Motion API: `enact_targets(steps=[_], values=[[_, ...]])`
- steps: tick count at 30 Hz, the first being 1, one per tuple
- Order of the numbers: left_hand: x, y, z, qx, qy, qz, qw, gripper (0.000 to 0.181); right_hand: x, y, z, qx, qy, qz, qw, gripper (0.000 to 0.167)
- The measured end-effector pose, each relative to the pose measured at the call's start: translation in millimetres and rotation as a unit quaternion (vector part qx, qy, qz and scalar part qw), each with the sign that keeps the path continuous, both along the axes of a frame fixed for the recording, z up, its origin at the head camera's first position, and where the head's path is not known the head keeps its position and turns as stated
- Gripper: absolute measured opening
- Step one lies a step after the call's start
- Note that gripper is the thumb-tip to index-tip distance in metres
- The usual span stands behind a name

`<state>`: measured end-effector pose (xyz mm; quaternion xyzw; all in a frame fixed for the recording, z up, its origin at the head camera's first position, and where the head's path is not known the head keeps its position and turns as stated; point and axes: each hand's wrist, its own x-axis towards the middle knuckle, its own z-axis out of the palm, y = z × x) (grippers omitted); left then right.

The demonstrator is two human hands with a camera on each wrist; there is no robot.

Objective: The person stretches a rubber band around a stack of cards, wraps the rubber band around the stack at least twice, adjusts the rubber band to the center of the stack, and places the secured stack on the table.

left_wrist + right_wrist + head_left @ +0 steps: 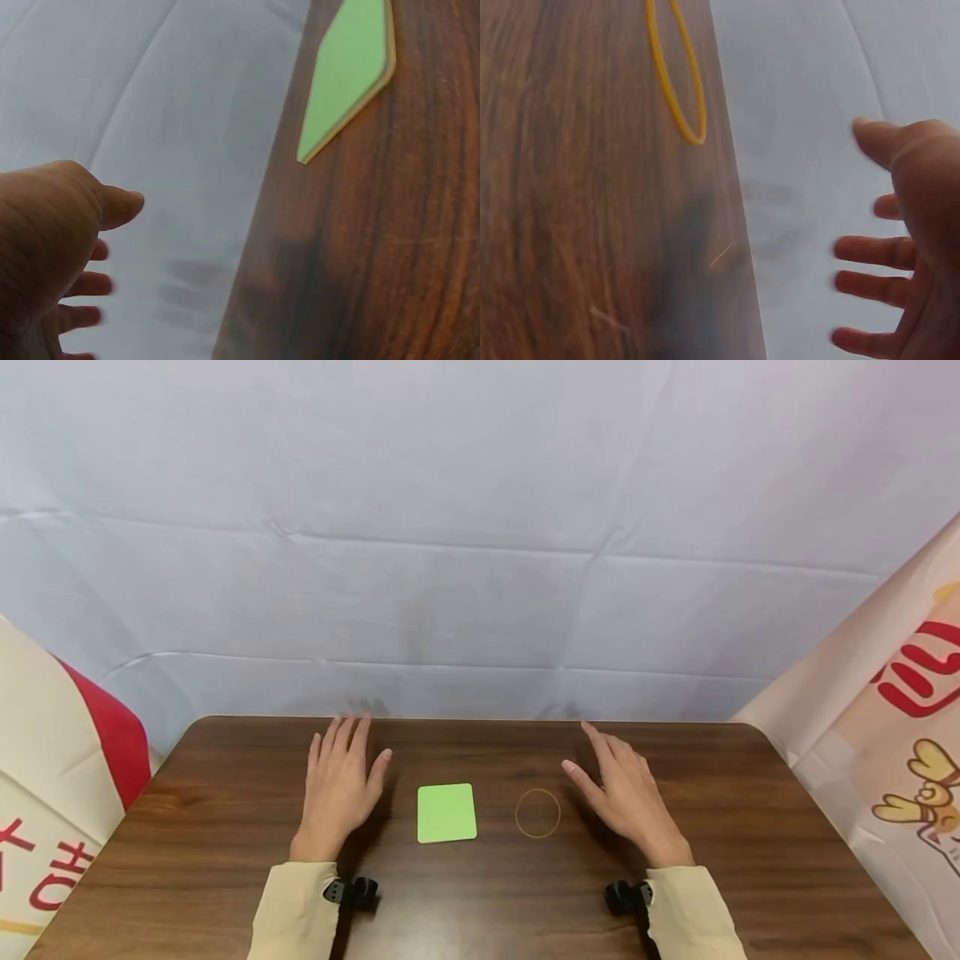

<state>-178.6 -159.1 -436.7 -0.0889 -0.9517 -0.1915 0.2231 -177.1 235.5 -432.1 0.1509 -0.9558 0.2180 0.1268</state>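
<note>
A light green square board (447,813) with rounded corners lies flat on the brown wooden table (480,893). In the left wrist view the board (349,71) shows a thin tan edge. Just right of it rests a thin yellow rubber band (517,814), spread in a circle; the right wrist view shows the band (664,79) too. My left hand (339,789) is to the left of the board, fingers extended and thumb apart, holding nothing. To the right of the band my right hand (624,793) has its fingers extended, also holding nothing.
A pale cloth (480,568) hangs behind the table's far edge. Printed banners stand on both sides, a red and cream one (60,760) at left and a pink one (892,760) at right. A small black wrist camera (365,893) sits at the left cuff.
</note>
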Motion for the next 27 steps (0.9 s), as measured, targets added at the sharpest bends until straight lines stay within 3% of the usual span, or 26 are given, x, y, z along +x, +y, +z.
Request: enact_targets(steps=[4, 8, 15, 27], values=[[2.5, 2.0, 2.9, 0.01, -0.016, -0.007, 0.9998, 0.056, 1.6, -7.8, 3.8, -0.012, -0.027, 0.002, 0.9996, 0.063], [1.9, 8.3, 4.8, 0.037, -0.057, -0.018, 0.9975, 0.055, 1.4, -15.8, 6.6, -0.017, -0.051, 0.002, 0.9985, 0.051], [-1.4, 26.4, 7.9, 0.088, -0.154, -0.05, 0.9828, 0.057, -0.9, -33.5, 9.2, -0.006, -0.097, 0.014, 0.9951, 0.038], [1.6, 41.2, 3.1, 0.103, -0.211, -0.126, 0.9638, 0.06, -5.6, -50.7, 5.8, 0.012, -0.141, 0.012, 0.9899, 0.034]])
